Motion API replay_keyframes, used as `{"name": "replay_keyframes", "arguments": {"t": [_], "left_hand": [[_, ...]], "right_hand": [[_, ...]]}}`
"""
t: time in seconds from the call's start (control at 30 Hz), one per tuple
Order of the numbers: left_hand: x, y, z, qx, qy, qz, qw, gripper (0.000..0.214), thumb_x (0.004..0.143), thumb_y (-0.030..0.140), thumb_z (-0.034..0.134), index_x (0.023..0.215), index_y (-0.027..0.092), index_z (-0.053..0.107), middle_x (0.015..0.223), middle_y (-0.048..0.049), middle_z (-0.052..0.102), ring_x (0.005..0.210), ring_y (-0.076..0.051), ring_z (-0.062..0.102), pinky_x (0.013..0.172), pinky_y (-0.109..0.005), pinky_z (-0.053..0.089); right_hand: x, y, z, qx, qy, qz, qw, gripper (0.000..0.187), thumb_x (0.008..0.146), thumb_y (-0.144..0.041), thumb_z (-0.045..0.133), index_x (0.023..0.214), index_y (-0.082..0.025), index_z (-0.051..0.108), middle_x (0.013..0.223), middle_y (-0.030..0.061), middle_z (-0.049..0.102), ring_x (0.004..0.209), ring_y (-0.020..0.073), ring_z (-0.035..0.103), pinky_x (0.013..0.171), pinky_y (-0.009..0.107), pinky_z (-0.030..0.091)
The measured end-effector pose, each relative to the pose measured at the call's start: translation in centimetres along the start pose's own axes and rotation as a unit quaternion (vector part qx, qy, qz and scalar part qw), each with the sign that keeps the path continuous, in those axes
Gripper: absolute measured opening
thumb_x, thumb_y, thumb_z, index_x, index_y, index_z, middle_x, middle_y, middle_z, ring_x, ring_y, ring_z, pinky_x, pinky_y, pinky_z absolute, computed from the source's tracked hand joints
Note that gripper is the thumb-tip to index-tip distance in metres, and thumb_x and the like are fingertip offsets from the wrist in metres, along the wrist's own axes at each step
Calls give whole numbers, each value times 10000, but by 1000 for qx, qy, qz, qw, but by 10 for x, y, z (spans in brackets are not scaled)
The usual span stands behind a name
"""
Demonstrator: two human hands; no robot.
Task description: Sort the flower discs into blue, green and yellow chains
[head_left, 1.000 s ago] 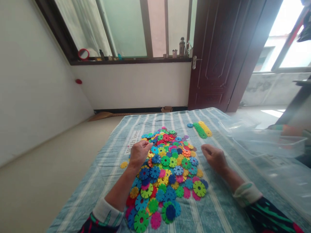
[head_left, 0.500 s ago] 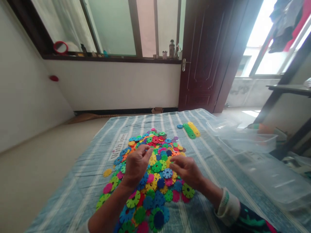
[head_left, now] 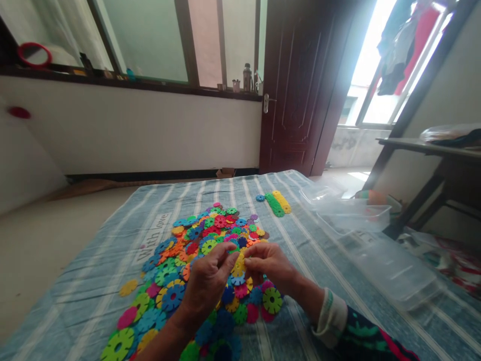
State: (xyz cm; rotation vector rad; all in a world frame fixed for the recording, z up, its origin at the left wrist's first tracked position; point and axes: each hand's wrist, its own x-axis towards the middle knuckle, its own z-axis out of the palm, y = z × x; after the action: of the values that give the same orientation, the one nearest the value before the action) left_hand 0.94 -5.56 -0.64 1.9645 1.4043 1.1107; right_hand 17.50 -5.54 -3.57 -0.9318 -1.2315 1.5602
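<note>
A heap of colourful notched plastic discs (head_left: pixel 173 296) is spread over the striped cloth, below both hands. My left hand (head_left: pixel 210 276) is pinched, thumb against forefinger, above the middle of the heap; what lies between its fingertips is too small to make out. Facing it closely from the right, my right hand (head_left: pixel 272 263) is closed at the fingertips on a yellow notched disc (head_left: pixel 239 264). The fingertips of the two hands are only a little apart. Farther back lie a green row of discs (head_left: pixel 274 205), a yellow row (head_left: pixel 281 201) and a single blue disc (head_left: pixel 260 198).
Clear plastic boxes (head_left: pixel 394 273) lie along the right side of the striped cloth (head_left: pixel 315 260). One yellow disc (head_left: pixel 128 287) sits apart at the heap's left. Beyond the cloth are a dark red door (head_left: pixel 293 100) and, at right, a table (head_left: pixel 424 146).
My right hand has come leftward to my left hand, and their fingertips have drawn close together. The view has turned right, so the room appears shifted left.
</note>
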Motion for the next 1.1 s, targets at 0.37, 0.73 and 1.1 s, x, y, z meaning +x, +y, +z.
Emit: {"name": "replay_keyframes", "arguments": {"t": [0.37, 0.73, 1.1], "left_hand": [[0, -10, 5, -5, -22, 2, 1000, 286, 781, 420, 531, 922, 208, 661, 746, 3, 698, 687, -170, 655, 657, -252, 512], [14, -18, -17, 6, -17, -14, 1000, 306, 755, 478, 558, 839, 199, 652, 711, 11, 682, 668, -166, 646, 631, -237, 500], [7, -20, -7, -1, -60, -19, 998, 266, 789, 447, 541, 834, 205, 641, 752, 4, 675, 705, -163, 639, 668, -242, 496]], "right_hand": [[13, -10, -43, -17, 45, 1, 999, 284, 628, -365, 734, 734, -138, 600, 543, 2, 655, 378, 78, 524, 365, 169, 333], [46, -21, -137, -84, 351, 1, 933, 135, 674, -219, 674, 729, -157, 567, 550, -24, 618, 375, 51, 498, 338, 144, 329], [38, -24, -99, -55, 145, -30, 987, 285, 611, -331, 735, 789, -132, 634, 553, -13, 634, 422, 82, 547, 391, 185, 391]]}}
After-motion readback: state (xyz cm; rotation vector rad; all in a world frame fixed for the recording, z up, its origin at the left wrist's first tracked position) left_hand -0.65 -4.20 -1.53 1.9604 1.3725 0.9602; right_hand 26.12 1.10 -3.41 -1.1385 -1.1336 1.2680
